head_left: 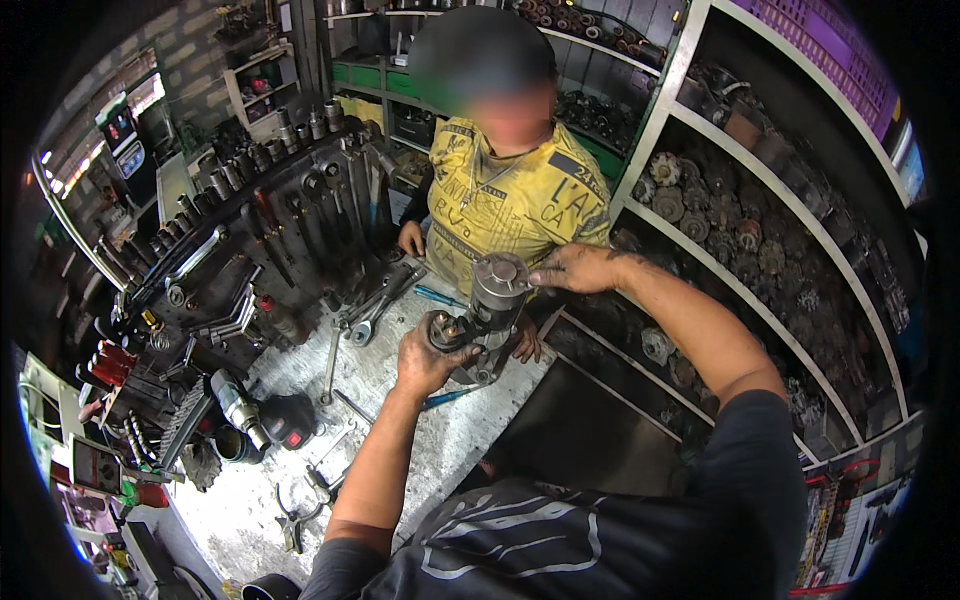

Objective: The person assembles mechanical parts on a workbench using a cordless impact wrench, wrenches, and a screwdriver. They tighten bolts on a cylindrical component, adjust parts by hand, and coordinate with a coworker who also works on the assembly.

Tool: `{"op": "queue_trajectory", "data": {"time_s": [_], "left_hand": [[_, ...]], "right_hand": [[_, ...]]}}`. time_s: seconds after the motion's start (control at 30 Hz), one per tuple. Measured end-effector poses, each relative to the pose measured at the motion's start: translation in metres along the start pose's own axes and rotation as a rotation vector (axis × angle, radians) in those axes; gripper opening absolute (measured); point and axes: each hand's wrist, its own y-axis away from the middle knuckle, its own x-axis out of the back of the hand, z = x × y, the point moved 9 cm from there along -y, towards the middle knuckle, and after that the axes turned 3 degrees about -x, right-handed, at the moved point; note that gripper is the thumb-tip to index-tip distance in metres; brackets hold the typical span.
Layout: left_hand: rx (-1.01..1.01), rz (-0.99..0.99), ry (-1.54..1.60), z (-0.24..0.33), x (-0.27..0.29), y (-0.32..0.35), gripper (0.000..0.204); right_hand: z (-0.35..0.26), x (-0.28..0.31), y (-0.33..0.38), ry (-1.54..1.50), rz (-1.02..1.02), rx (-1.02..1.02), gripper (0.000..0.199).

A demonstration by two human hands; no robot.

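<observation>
A dark, greasy starter motor [497, 290] stands upright near the right edge of the worktable, its round end cap on top. My left hand [425, 358] is closed round the smaller cylinder at its side, which has copper-coloured terminals [450, 328]. With bent fingers, my right hand [578, 270] grips the rim of the end cap from the right. Beside the motor's base lies a blue-handled screwdriver [446, 397]; another blue-handled screwdriver [438, 296] is behind it. The motor's lower part is partly hidden by my left hand.
Across the worktable [270, 500] stands a person in a yellow shirt [500, 200], one hand near the motor's base. Ratchets and spanners [332, 365] lie left of it, with a cordless impact wrench [240, 410] farther left. A tool rack [300, 215] borders the table; parts shelves [740, 225] stand right.
</observation>
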Motion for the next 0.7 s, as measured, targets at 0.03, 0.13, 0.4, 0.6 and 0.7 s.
{"op": "queue_trajectory", "data": {"time_s": [0.03, 0.13, 0.4, 0.6, 0.7], "left_hand": [[0.027, -0.031, 0.003, -0.002, -0.003, -0.001, 0.078], [0.056, 0.030, -0.005, -0.001, -0.001, 0.000, 0.075], [0.136, 0.166, -0.033, 0.001, -0.008, 0.016, 0.063], [0.064, 0.148, -0.082, 0.007, -0.004, 0.015, 0.068], [0.021, 0.135, -0.078, 0.008, -0.001, 0.013, 0.074]], "right_hand": [[0.001, -0.003, 0.000, 0.029, -0.004, 0.022, 0.084], [0.009, -0.017, 0.004, 0.062, 0.070, 0.040, 0.075], [-0.007, -0.036, 0.033, 0.000, 0.563, 0.005, 0.057], [0.026, -0.024, 0.035, -0.363, 0.413, -0.233, 0.078], [0.022, -0.013, 0.019, -0.151, 0.315, -0.144, 0.077]]}}
